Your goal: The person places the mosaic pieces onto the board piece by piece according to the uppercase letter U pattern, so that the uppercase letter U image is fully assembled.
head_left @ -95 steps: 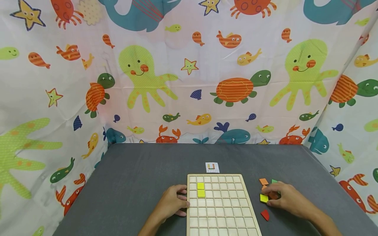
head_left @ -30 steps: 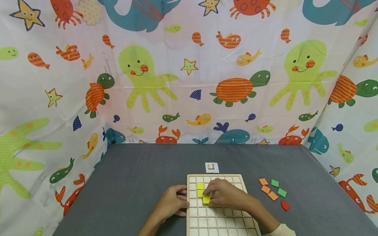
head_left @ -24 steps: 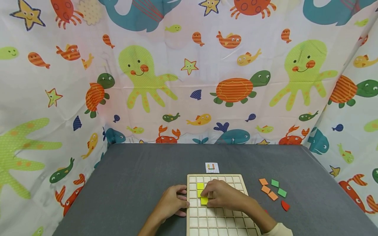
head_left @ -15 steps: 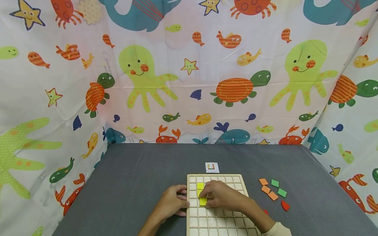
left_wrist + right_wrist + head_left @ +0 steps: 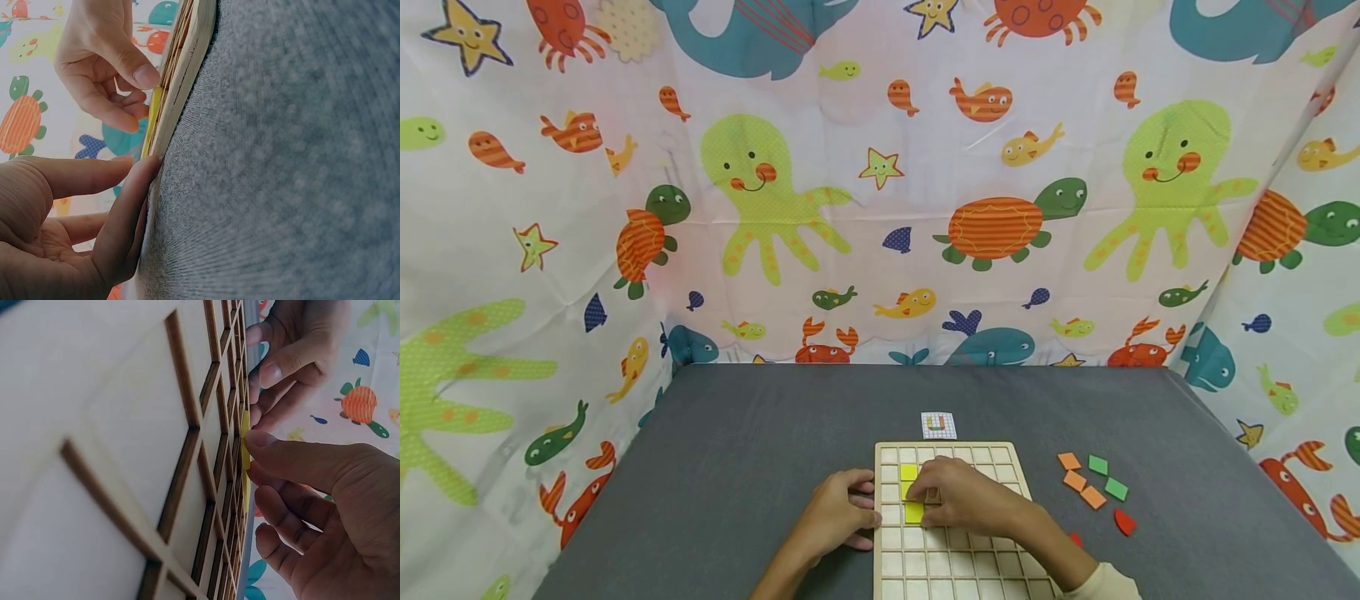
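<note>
A wooden grid board (image 5: 955,567) lies on the dark table in front of me. My right hand (image 5: 966,498) pinches a yellow square tile (image 5: 913,512) by its right side, over the third row of the board. Above it in the same column sits another yellow tile (image 5: 908,472), with a second one (image 5: 906,492) partly behind my fingertips. My left hand (image 5: 835,515) touches the board's left edge with its fingers. From the right wrist view, thumb and fingertips meet at the yellow tile (image 5: 245,447), close against the grid.
Right of the board lie several loose pieces: orange squares (image 5: 1074,481), green squares (image 5: 1116,489) and a red quarter-round piece (image 5: 1124,522). Another red piece (image 5: 1075,539) is partly hidden by my right forearm. Behind the board lies a small card (image 5: 938,426) printed with a coloured U-shape.
My right hand has carried the yellow tile from the loose pieces to the board, then shifted it slightly left into line with the column. The left hand has stayed at the board's edge.
</note>
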Demonstrator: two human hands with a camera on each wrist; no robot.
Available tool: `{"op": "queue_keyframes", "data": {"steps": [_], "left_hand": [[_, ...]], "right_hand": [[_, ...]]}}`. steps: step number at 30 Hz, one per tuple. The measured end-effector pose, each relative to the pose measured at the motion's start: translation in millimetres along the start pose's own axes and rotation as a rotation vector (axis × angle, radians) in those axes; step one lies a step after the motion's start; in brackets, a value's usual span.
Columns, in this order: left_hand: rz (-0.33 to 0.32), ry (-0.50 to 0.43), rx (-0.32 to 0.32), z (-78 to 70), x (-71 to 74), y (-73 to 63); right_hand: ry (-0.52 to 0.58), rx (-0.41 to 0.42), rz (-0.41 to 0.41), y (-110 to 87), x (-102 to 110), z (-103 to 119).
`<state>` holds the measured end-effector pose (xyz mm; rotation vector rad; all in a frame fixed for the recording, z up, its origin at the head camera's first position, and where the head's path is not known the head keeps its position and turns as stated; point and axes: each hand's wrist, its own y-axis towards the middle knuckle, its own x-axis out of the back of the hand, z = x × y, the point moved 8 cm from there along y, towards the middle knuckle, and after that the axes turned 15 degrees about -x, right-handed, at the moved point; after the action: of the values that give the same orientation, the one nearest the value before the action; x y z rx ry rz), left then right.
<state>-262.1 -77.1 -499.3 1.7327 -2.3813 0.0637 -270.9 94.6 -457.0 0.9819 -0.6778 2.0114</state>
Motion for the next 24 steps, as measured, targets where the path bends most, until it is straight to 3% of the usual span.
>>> {"op": "queue_keyframes", "data": {"steps": [24], "left_hand": [[-0.008,0.004,-0.004,0.0,0.3,-0.1]], "right_hand": [[0.061,-0.010,-0.024,-1.2,8.2,-4.0]]}}
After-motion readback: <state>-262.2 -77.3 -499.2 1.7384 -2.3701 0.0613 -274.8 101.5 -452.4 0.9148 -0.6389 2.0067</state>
